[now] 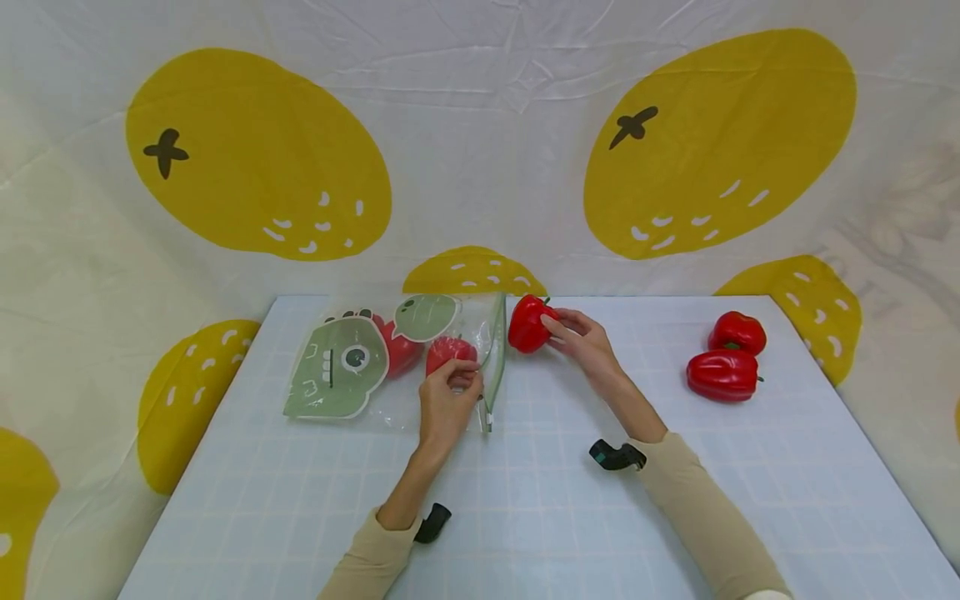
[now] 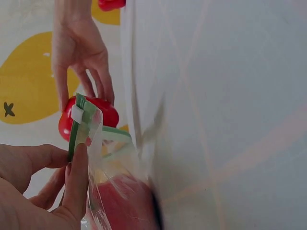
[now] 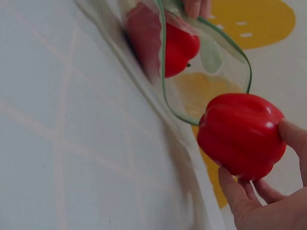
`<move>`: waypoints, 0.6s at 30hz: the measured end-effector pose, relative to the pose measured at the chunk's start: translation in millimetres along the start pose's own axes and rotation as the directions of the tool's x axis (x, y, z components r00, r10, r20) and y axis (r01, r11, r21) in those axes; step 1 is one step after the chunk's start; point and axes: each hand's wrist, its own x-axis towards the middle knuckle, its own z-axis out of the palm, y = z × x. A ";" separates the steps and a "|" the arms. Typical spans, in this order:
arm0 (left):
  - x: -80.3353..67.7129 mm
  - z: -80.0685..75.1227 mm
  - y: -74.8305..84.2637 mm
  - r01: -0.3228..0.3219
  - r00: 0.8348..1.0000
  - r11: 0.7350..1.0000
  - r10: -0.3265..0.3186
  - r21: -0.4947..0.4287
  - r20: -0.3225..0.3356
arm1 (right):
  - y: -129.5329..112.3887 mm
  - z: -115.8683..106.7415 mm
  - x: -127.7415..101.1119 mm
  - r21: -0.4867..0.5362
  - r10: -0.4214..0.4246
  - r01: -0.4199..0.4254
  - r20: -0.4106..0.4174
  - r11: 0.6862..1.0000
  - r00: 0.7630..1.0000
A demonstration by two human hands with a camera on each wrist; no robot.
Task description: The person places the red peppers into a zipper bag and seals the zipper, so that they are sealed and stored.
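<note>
Lying flat on the pale gridded table [image 1: 525, 517] is a clear zip bag [image 1: 405, 367] printed with green cartoon shapes; its green-edged mouth faces the person's right and gapes open; inside it sit two red bell peppers [image 1: 405, 350], seen through the plastic. The left hand [image 1: 448, 398] pinches the bag's upper lip by the zipper strip between thumb and curled fingers, lifting it off the table; in the left wrist view the white slider [image 2: 77, 114] sits just above that thumb. The right hand [image 1: 585, 340] grips a third red bell pepper [image 1: 528, 323] in its fingertips, just outside the mouth, touching or nearly touching the rim; I cannot tell which. Well apart, near the table's right edge, two more red peppers [image 1: 726, 358] lie touching each other; a lemon-print cloth [image 1: 480, 150] hangs behind.
</note>
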 end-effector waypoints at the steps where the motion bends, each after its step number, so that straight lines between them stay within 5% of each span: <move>1: 0.0 0.0 -0.2 -0.001 1.000 1.000 0.001 -0.001 0.001 | 0.6 1.6 0.9 0.007 0.003 -0.003 0.002 1.000 1.000; 18: -1.0 -0.2 4.6 -0.040 0.999 0.999 0.040 0.023 0.006 | 7.5 29.2 5.2 0.023 0.007 -0.007 0.028 1.000 1.000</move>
